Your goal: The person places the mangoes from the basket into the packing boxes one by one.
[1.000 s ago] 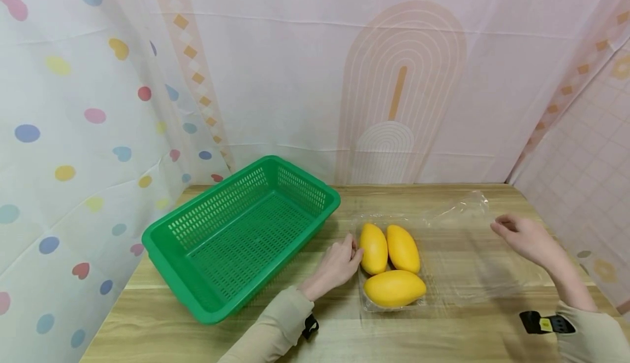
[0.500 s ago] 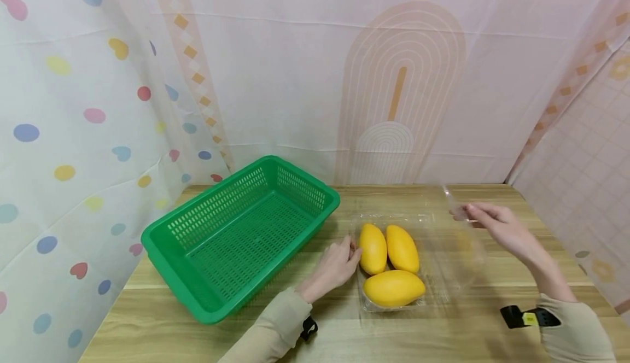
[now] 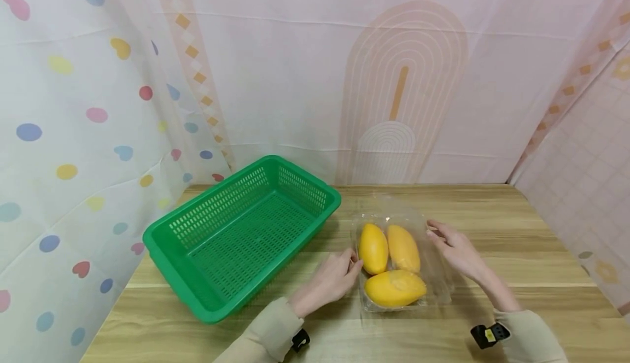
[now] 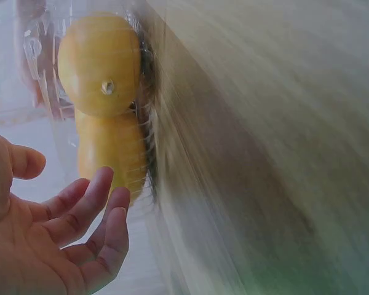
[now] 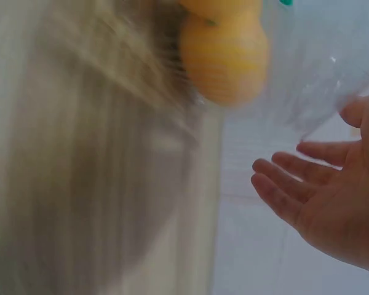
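Three yellow mangoes, among them a front mango [image 3: 395,288], sit in a clear plastic clamshell box [image 3: 365,304] on the table. Its transparent lid [image 3: 437,275] leans over them, tilted. My left hand [image 3: 331,278] is at the box's left side, its fingers loosely bent near the wall and holding nothing; the left wrist view shows them beside a mango [image 4: 101,58]. At the lid's right edge is my right hand [image 3: 458,251]. In the right wrist view its fingers [image 5: 283,187] are nearly straight, with thumb and index apart beside the clear plastic.
A green perforated basket [image 3: 231,309] stands on the wooden table [image 3: 507,243], left of the box. Patterned curtains [image 3: 285,78] hang behind the table and along both sides.
My right hand has moved left, and the lid has swung from lying out at the right to over the mangoes. The left hand has stayed by the box's left side.
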`<state>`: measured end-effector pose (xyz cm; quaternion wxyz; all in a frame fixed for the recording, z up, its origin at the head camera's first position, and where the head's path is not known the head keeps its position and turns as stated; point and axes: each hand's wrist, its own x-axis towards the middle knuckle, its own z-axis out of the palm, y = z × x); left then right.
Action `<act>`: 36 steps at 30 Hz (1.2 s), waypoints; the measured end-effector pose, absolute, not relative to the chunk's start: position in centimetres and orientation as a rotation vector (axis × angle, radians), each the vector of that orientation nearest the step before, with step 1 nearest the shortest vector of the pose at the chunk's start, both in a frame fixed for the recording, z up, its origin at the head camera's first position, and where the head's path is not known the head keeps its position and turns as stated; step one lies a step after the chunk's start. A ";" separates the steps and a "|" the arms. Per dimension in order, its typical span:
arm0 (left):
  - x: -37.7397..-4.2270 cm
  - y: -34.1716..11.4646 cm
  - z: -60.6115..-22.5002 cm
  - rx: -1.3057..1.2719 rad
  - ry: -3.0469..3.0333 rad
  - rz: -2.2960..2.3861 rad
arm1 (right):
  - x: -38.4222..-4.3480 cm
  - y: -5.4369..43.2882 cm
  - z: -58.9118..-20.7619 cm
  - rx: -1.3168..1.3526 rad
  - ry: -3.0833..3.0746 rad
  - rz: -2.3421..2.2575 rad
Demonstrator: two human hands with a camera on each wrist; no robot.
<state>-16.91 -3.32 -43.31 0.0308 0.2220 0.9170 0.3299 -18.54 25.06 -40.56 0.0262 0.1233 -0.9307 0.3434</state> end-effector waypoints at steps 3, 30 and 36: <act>-16.5 -3.5 -43.1 0.691 2.791 1.023 | -18.4 24.3 -41.1 0.348 -2.915 1.078; -13.1 -3.5 -41.6 0.652 2.745 0.892 | -18.5 23.0 -42.2 0.332 -2.902 1.045; -13.0 -3.5 -41.5 0.648 2.757 0.888 | -18.4 23.0 -42.1 0.329 -2.910 1.040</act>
